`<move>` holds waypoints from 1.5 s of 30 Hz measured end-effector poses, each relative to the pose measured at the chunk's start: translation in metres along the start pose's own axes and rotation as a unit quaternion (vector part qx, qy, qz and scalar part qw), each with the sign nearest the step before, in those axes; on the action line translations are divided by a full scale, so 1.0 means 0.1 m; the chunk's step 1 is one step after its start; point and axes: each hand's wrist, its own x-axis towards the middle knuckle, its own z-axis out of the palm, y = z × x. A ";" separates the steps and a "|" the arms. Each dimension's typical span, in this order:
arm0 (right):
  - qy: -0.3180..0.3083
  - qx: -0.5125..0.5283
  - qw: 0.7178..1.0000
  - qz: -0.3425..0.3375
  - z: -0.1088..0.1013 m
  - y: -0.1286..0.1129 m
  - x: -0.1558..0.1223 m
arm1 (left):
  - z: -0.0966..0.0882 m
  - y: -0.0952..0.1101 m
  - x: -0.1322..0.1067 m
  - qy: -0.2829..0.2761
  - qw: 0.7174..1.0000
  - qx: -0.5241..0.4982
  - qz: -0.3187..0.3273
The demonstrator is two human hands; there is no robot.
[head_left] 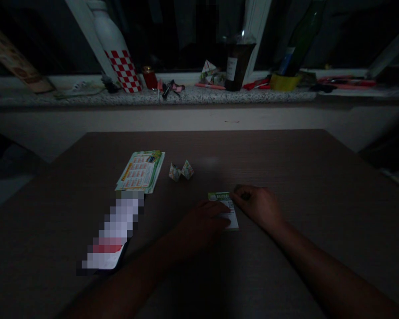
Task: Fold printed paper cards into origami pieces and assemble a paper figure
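Note:
A small green-and-white printed paper point(223, 206) lies on the dark brown table point(286, 168) in front of me. My left hand point(203, 223) lies on its lower left part, fingers curled and pressing down. My right hand point(256, 205) pinches the paper's upper right edge with its fingertips. Two small folded paper shapes point(181, 171) stand on the table behind the paper. A printed leaflet point(141, 171) lies flat further left.
A long blurred-out flat object point(111, 235) lies at the left of the table. Behind the table runs a stone window sill point(146, 96) with a red-and-white checked bottle point(119, 57), a dark bottle point(236, 62), a green bottle point(301, 37), pens and bits of paper. The scene is very dim.

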 end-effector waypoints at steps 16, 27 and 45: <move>-0.073 0.087 0.977 -0.179 -0.07 0.16 -0.04 | -0.04 -0.03 -0.07 0.006 0.999 -0.032 0.011; -0.115 0.038 0.973 -0.197 -0.22 0.08 -0.12 | -0.02 -0.04 -0.08 0.012 0.999 -0.036 0.001; -0.122 0.105 0.969 -0.187 -0.17 0.09 -0.15 | -0.03 -0.03 -0.06 0.011 0.999 -0.038 0.013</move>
